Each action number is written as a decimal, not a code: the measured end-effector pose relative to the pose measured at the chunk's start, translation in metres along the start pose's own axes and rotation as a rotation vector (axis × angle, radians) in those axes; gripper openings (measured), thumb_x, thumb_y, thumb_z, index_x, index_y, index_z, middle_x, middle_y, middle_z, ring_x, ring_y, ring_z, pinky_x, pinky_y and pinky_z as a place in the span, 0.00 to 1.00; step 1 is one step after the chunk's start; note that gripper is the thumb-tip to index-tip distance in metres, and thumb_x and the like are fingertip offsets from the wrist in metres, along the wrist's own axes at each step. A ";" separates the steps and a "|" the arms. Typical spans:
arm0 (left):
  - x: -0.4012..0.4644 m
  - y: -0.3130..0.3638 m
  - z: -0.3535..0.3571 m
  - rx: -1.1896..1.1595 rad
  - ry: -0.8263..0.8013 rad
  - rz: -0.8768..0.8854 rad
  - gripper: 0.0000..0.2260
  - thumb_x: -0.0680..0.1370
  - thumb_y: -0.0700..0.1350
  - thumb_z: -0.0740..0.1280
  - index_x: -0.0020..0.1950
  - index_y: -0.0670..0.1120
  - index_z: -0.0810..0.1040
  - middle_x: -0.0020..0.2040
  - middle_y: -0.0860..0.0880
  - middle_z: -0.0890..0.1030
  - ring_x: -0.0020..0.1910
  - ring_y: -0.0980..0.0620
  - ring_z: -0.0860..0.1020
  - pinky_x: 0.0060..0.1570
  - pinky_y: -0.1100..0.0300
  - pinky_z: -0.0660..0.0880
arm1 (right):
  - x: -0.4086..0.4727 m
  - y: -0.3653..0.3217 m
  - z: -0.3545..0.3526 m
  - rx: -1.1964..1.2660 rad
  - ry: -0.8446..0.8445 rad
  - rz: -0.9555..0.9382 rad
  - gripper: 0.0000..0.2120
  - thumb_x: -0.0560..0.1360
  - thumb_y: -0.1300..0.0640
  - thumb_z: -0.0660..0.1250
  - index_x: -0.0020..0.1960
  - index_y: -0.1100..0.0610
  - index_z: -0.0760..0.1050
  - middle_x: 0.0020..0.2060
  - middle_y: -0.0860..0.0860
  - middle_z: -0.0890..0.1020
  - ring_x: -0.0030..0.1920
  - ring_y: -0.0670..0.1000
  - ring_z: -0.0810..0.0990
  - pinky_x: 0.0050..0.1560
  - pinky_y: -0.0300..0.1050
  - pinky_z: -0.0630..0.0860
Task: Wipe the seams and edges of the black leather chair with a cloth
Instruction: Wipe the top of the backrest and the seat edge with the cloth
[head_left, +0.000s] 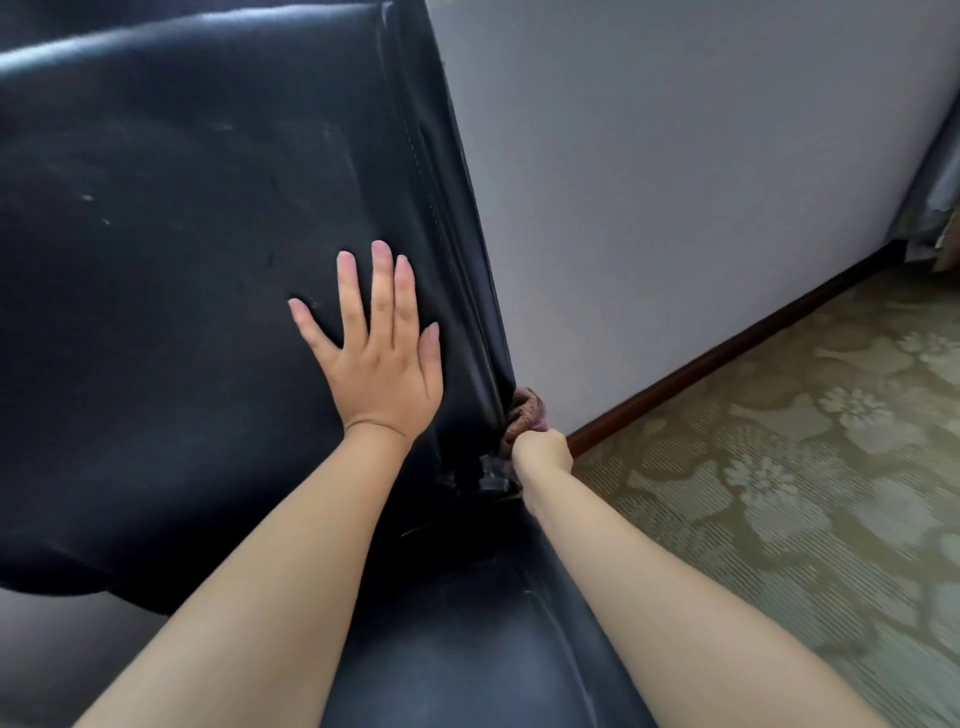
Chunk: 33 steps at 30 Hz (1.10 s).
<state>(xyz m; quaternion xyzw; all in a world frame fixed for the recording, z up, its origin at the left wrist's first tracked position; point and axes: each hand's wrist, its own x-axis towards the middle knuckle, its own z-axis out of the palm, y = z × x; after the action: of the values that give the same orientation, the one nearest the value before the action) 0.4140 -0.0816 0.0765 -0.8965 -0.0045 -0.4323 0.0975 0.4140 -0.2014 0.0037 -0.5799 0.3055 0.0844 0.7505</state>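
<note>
The black leather chair fills the left and middle of the view, its broad backrest panel facing the camera and its seat cushion running down toward the bottom edge. Small pale scuffs mark the leather on the upper left of the panel. The left hand lies flat against the backrest, its fingers straight and spread, the palm pressing on the leather and gripping nothing. Just to the right of that hand a stitched seam runs down the backrest's right edge toward the corner where back and seat meet, where the leather looks worn and torn. At that lower corner the right hand is closed in a fist around a bunched brownish-pink cloth, which pokes out above the knuckles and touches the chair's edge. Behind the cloth stands a pale wall, with a dark wooden skirting board along its foot. To the right lies a green floral-patterned carpet.
</note>
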 end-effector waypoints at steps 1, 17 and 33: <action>0.000 0.000 0.001 -0.003 0.000 0.000 0.26 0.82 0.52 0.38 0.77 0.42 0.51 0.77 0.46 0.53 0.74 0.42 0.51 0.66 0.29 0.50 | -0.002 0.000 -0.001 -0.030 0.024 -0.026 0.13 0.79 0.54 0.58 0.56 0.60 0.76 0.47 0.55 0.79 0.48 0.56 0.79 0.49 0.45 0.75; 0.000 0.000 0.009 0.009 0.132 0.002 0.25 0.81 0.51 0.49 0.76 0.44 0.52 0.76 0.46 0.61 0.74 0.41 0.59 0.67 0.31 0.54 | 0.020 0.097 0.046 -0.406 0.367 -0.543 0.09 0.78 0.63 0.58 0.58 0.62 0.70 0.58 0.59 0.74 0.55 0.63 0.72 0.54 0.55 0.69; -0.041 -0.010 0.006 -0.069 0.059 0.126 0.26 0.82 0.52 0.49 0.76 0.40 0.51 0.76 0.43 0.57 0.75 0.43 0.53 0.72 0.41 0.44 | 0.043 0.097 0.005 -0.861 0.130 -0.486 0.16 0.75 0.60 0.65 0.62 0.58 0.71 0.59 0.55 0.76 0.59 0.57 0.72 0.58 0.48 0.71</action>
<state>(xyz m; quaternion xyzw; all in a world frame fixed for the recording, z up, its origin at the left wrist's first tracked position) 0.3921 -0.0679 0.0431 -0.8848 0.0697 -0.4512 0.0935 0.4036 -0.1759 -0.0990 -0.8957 0.1451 -0.0110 0.4201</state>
